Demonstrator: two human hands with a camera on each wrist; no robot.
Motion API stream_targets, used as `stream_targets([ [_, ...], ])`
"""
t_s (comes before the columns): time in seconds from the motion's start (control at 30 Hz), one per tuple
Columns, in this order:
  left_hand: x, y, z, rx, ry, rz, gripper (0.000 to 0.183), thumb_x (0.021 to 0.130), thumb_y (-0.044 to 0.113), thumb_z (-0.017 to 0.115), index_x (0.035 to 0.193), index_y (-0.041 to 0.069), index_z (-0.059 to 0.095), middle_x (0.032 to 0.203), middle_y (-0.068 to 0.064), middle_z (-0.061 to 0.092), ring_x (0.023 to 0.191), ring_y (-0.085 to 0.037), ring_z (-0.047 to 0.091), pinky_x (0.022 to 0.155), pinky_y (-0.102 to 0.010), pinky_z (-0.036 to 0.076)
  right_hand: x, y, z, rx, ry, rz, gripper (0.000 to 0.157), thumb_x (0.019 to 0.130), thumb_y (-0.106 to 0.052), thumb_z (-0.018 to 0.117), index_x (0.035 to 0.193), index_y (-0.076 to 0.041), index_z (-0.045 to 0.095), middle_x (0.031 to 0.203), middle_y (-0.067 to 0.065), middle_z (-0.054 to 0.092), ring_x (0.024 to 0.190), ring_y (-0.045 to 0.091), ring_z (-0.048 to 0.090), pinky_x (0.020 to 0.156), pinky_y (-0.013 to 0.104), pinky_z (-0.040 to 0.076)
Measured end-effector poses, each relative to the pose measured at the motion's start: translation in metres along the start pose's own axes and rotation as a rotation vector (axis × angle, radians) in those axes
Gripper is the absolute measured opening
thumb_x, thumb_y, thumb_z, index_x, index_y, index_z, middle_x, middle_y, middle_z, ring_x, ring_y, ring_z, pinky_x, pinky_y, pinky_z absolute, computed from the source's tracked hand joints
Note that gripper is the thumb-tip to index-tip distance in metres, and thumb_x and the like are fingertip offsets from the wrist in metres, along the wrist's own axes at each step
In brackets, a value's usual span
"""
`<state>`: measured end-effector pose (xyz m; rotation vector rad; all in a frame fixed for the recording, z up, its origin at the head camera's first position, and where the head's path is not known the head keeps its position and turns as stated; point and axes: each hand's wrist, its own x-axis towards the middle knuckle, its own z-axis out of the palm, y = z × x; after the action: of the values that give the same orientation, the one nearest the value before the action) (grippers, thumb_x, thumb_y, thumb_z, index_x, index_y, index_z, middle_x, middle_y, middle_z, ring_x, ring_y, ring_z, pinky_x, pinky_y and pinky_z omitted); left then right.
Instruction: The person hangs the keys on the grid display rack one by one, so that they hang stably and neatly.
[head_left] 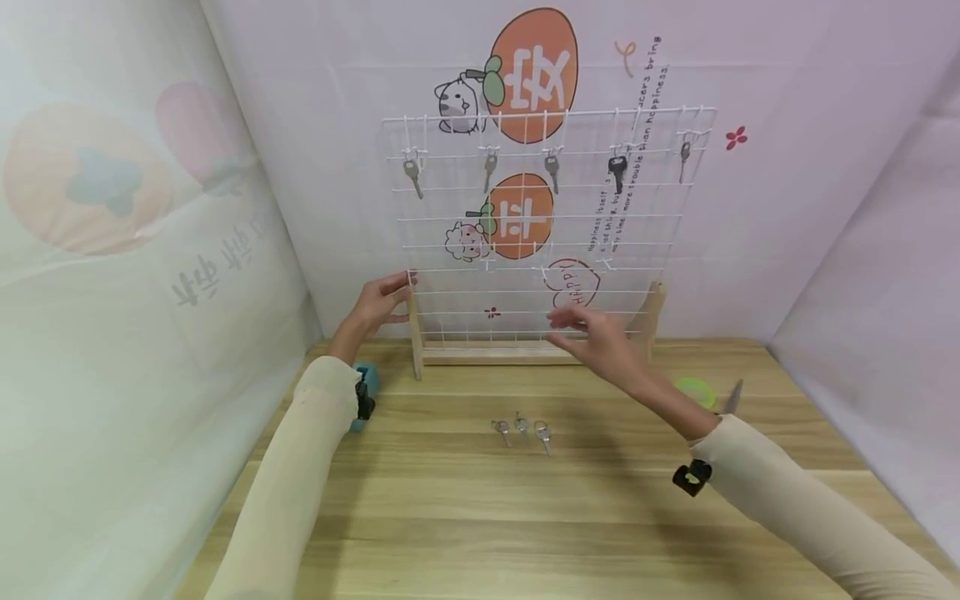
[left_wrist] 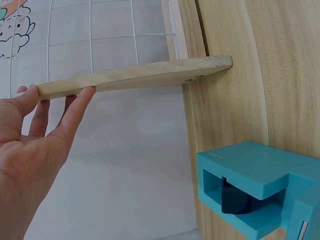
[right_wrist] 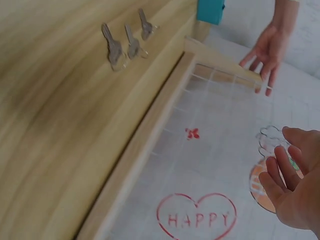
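Observation:
My left hand [head_left: 382,302] holds the upper end of the wooden side post [left_wrist: 135,77] of a white wire grid rack [head_left: 525,292], thumb on one side and fingers on the other. In front of the rack's lower part is my right hand [head_left: 600,342], its fingers loosely bent and nothing between them. Several keys hang from hooks along the upper part of the grid, among them a black-headed key [head_left: 617,169]. White hooks [head_left: 604,265] sit lower on the wires. Three keys with rings lie on the table, one of them a silver key [head_left: 543,435].
A teal tape dispenser [left_wrist: 250,175] stands on the table [head_left: 450,517] beside my left forearm. Near my right wrist lie a green round roll [head_left: 695,392] and a pointed blade [head_left: 734,397]. Printed white cloth [head_left: 337,167] hangs behind and at both sides.

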<state>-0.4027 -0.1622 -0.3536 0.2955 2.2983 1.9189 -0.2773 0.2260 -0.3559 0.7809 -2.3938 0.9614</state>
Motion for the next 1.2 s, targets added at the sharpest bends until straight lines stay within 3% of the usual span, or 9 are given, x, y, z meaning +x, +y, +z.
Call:
stream_targets([
  [0.33,0.007,-0.007,-0.001,0.018,0.022,-0.012,0.047,0.111,0.016,0.051,0.158,0.019,0.047,0.163,-0.005,0.044,0.150,-0.030,0.039,0.107,-0.057,0.052,-0.018,0.010,0.058,0.038,-0.151,0.053,0.018,0.092,-0.009,0.081,0.109,-0.008,0.076,0.101,0.005,0.078,0.097,0.023,0.075,0.095,0.048,0.061],
  [0.63,0.005,-0.005,-0.001,0.016,0.010,0.005,0.047,0.111,0.015,0.051,0.158,0.017,0.047,0.162,-0.006,0.044,0.150,-0.030,0.040,0.108,-0.059,0.050,-0.033,0.019,0.098,-0.009,-0.270,0.042,0.019,0.092,-0.010,0.081,0.109,-0.003,0.076,0.094,0.006,0.078,0.094,0.027,0.075,0.094,0.050,0.060],
  [0.77,0.005,-0.005,-0.001,0.025,0.014,0.007,0.047,0.111,0.015,0.051,0.158,0.016,0.046,0.162,-0.006,0.044,0.149,-0.030,0.040,0.107,-0.058,0.051,-0.037,0.020,0.112,-0.035,-0.326,0.024,0.018,0.092,-0.010,0.080,0.107,-0.001,0.076,0.093,0.006,0.078,0.091,0.029,0.075,0.088,0.049,0.061],
  [0.93,0.006,-0.006,-0.002,0.015,0.014,0.003,0.046,0.111,0.015,0.051,0.157,0.017,0.048,0.162,-0.006,0.044,0.149,-0.030,0.040,0.108,-0.058,0.051,-0.042,0.020,0.125,-0.038,-0.392,0.038,0.014,0.091,-0.011,0.083,0.102,-0.004,0.078,0.093,0.004,0.078,0.089,0.021,0.074,0.078,0.036,0.063],
  [1.2,0.005,-0.006,-0.002,0.028,0.017,0.003,0.047,0.111,0.016,0.052,0.157,0.016,0.048,0.163,-0.006,0.043,0.149,-0.030,0.040,0.106,-0.055,0.053,-0.051,0.024,0.139,0.010,-0.449,0.034,0.015,0.089,-0.011,0.084,0.101,-0.004,0.078,0.093,0.005,0.078,0.085,0.016,0.075,0.076,0.030,0.064],
])
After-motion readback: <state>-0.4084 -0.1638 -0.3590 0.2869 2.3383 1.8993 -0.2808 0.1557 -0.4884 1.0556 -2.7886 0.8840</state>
